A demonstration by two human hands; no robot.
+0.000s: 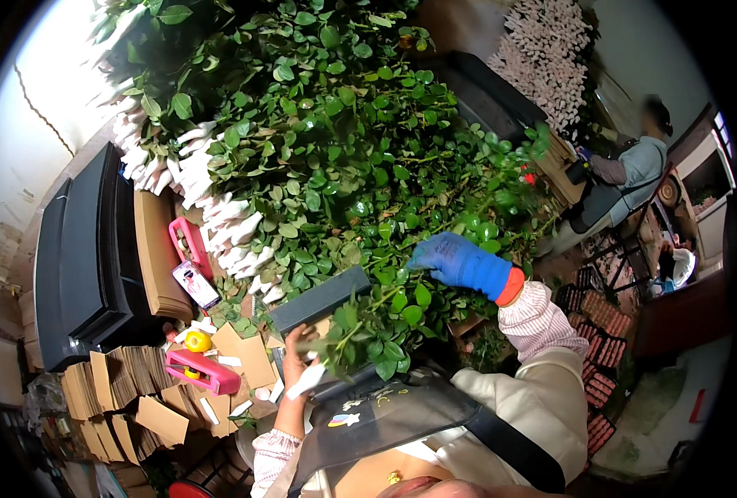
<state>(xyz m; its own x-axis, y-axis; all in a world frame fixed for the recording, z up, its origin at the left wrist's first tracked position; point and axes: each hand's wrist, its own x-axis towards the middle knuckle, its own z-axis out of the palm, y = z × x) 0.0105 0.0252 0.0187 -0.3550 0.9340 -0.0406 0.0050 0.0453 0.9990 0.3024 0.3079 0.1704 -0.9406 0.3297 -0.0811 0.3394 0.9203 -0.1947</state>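
Note:
A leafy rose stem (pixel 353 339) with a white-sleeved bud (pixel 307 381) lies across my front. My bare left hand (pixel 293 365) is closed round it just by the bud. Out over the leaves, my right hand (pixel 458 261), in a blue glove with an orange cuff, has its fingers drawn together at the leafy stems. What lies between those fingers is hidden by the leaves. Beyond both hands spreads a big heap of rose stems (pixel 327 158), its white-sleeved buds (pixel 234 228) along the left side. A dark grey block (pixel 320 300) sits between my left hand and the heap.
Pink tape dispensers (pixel 205 372), a phone (pixel 195 285), a yellow tape roll (pixel 197 341) and cardboard pieces (pixel 162 419) lie at left. Black sheets (pixel 94 249) stand behind them. A seated person (pixel 638 170) works at right, near bundled pink flowers (pixel 602 349) on the floor.

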